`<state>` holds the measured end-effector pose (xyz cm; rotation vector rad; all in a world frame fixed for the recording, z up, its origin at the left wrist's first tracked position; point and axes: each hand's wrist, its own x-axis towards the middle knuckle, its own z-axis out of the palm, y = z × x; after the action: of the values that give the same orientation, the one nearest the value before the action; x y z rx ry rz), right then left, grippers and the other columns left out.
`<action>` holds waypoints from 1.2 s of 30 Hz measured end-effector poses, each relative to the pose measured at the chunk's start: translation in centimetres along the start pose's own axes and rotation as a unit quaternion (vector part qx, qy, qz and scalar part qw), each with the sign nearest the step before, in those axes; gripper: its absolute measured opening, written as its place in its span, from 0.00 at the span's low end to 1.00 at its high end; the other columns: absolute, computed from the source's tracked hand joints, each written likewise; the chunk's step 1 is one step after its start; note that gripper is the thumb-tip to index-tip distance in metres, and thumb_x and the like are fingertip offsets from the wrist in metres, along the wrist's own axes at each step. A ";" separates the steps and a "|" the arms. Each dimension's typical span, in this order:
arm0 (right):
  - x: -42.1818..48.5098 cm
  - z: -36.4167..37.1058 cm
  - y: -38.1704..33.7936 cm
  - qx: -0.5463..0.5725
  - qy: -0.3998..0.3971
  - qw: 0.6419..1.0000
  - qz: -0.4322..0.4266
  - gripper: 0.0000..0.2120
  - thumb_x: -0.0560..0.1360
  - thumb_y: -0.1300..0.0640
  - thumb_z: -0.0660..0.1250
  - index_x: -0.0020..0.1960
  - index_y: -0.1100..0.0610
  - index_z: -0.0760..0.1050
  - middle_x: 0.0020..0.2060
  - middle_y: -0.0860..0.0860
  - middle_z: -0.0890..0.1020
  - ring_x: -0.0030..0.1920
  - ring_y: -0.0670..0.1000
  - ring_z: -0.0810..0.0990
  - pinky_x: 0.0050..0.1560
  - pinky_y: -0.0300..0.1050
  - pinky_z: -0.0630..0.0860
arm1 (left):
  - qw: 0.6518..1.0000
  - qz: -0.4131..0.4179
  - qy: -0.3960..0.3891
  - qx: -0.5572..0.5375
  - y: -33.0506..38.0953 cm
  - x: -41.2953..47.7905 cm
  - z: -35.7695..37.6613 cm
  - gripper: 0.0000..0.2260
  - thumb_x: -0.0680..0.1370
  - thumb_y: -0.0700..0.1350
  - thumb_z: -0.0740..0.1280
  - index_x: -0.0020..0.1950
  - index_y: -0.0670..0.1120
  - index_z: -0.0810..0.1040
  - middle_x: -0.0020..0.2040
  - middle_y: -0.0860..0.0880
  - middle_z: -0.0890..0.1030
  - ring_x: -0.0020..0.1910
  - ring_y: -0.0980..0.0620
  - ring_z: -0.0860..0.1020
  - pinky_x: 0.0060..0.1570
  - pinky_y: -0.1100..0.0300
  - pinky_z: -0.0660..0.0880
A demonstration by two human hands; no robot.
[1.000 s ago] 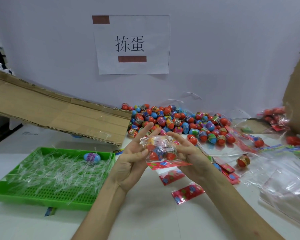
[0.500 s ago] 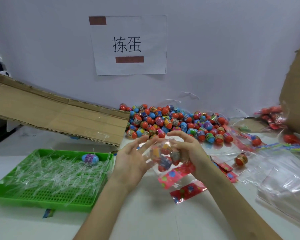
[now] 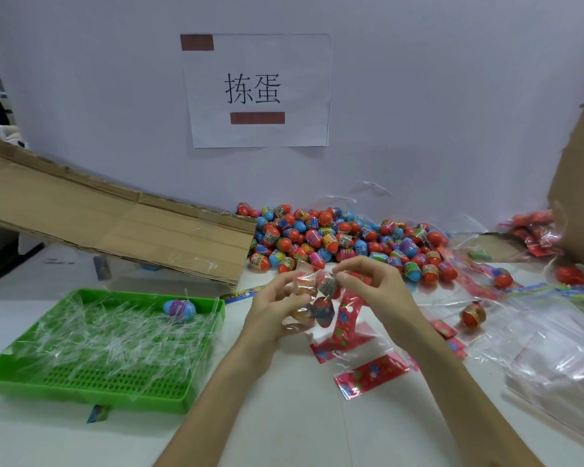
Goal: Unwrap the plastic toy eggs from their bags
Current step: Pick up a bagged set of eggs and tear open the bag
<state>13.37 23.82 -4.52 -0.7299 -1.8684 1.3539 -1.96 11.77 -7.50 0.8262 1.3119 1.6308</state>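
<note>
One head-worn wide-angle view looks forward and down, close over the table point(image 3: 300, 426), facing the wall point(image 3: 418, 96).

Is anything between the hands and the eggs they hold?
Yes: the clear bag wraps the eggs; the left hand and right hand grip only its film.

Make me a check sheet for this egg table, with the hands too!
Surface: white table.
Job's things: clear plastic bag of toy eggs, held up; pile of loose coloured plastic eggs behind.
Clutter: green plastic tray with clear strips and one blue egg; red printed card strips; empty clear bags.
Hands: left hand and right hand both pinch the bag.
Cables: nothing seen.
Surroundings: brown cardboard sheet; white paper sign on wall.
</note>
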 end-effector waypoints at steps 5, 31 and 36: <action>0.0 0.1 0.0 -0.010 0.003 1.000 -0.024 0.15 0.76 0.66 0.72 0.41 0.46 0.84 0.41 0.46 0.86 0.45 0.46 0.84 0.45 0.39 0.80 | 0.997 0.063 0.043 0.029 0.1 -0.1 0.4 0.14 0.74 0.52 0.73 0.57 0.50 0.84 0.55 0.46 0.85 0.53 0.49 0.84 0.51 0.55 0.80; -0.4 1.6 0.4 -0.083 0.030 0.994 -0.071 0.05 0.78 0.58 0.72 0.45 0.49 0.82 0.40 0.42 0.82 0.46 0.43 0.82 0.45 0.36 0.79 | 0.981 0.131 0.128 0.059 0.1 -0.3 0.8 0.07 0.78 0.36 0.72 0.45 0.48 0.83 0.46 0.44 0.86 0.47 0.46 0.85 0.41 0.56 0.81; -0.9 2.4 0.1 -0.066 0.064 0.990 -0.107 0.07 0.79 0.63 0.69 0.46 0.52 0.80 0.40 0.45 0.81 0.43 0.44 0.81 0.42 0.35 0.79 | 0.987 0.117 0.110 0.017 0.3 -0.5 1.1 0.02 0.80 0.35 0.69 0.49 0.41 0.80 0.43 0.46 0.86 0.43 0.46 0.86 0.38 0.58 0.81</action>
<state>12.01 21.82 -5.31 -0.6447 -1.8876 1.0338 -0.81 11.72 -6.89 0.8654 1.4413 1.9349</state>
